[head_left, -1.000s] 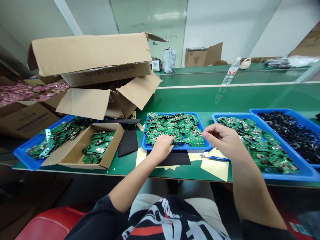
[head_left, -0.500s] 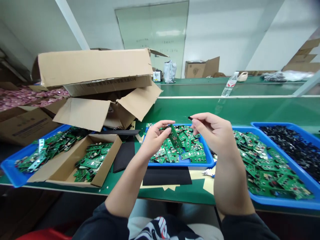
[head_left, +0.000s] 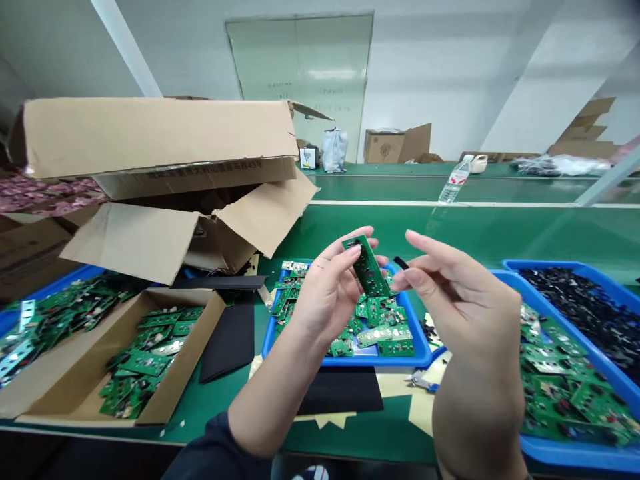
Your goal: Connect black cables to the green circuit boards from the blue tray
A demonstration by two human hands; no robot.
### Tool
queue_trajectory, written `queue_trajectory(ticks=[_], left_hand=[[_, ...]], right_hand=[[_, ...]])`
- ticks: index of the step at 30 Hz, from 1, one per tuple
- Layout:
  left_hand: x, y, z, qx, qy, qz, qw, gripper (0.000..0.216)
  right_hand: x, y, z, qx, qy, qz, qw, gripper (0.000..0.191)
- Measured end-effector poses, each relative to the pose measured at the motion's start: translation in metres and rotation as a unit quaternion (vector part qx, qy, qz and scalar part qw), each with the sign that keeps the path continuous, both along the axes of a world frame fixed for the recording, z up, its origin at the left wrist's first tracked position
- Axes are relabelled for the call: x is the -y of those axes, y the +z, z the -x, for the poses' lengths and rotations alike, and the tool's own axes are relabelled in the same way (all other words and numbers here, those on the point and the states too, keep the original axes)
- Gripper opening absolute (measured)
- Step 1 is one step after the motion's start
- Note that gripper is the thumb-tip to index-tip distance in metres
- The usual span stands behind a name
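My left hand (head_left: 333,283) grips a green circuit board (head_left: 369,268) by its edges, thumb across its near face. The board is held tilted above a blue tray (head_left: 345,361) of similar boards. Close by on the right, my right hand (head_left: 450,283) pinches a small black strip (head_left: 401,263) between thumb and fingers, with the index finger raised. Its fingertips are near the board's lower right corner; whether they touch it I cannot tell.
A cardboard box (head_left: 197,357) of boards lies left, below large stacked cartons (head_left: 160,137). At right stand a blue tray (head_left: 575,448) of boards and another blue tray (head_left: 547,265) of black pieces. Blue-handled cutters (head_left: 423,381) lie in front. A water bottle (head_left: 456,180) stands farther back.
The circuit board has been raised and turned in my left hand. My right hand has shifted slightly right and lower with the black strip. The view has come closer to the bench.
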State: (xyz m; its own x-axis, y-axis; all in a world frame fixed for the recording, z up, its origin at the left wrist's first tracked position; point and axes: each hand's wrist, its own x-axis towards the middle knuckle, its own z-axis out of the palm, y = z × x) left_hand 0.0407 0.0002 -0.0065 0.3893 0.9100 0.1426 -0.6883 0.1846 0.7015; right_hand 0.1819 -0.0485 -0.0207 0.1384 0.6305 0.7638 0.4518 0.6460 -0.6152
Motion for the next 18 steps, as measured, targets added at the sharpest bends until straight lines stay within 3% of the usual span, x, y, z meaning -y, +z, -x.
queue_trajectory(ticks=[7,14,18], left_hand=[[0.004,-0.004,0.009,-0.129,0.028,-0.17,0.977,0.019],[0.015,0.004,0.015,-0.219,-0.03,-0.144,0.965,0.031],[0.019,0.006,0.016,-0.256,-0.03,-0.155,0.954,0.031]], right_hand=[[0.004,0.004,0.005,0.038,-0.048,-0.017,0.998,0.018],[0.004,0.002,0.008,0.116,-0.059,-0.048,0.99,0.021],[0.001,0.0,0.006,0.153,-0.053,-0.058,0.985,0.028]])
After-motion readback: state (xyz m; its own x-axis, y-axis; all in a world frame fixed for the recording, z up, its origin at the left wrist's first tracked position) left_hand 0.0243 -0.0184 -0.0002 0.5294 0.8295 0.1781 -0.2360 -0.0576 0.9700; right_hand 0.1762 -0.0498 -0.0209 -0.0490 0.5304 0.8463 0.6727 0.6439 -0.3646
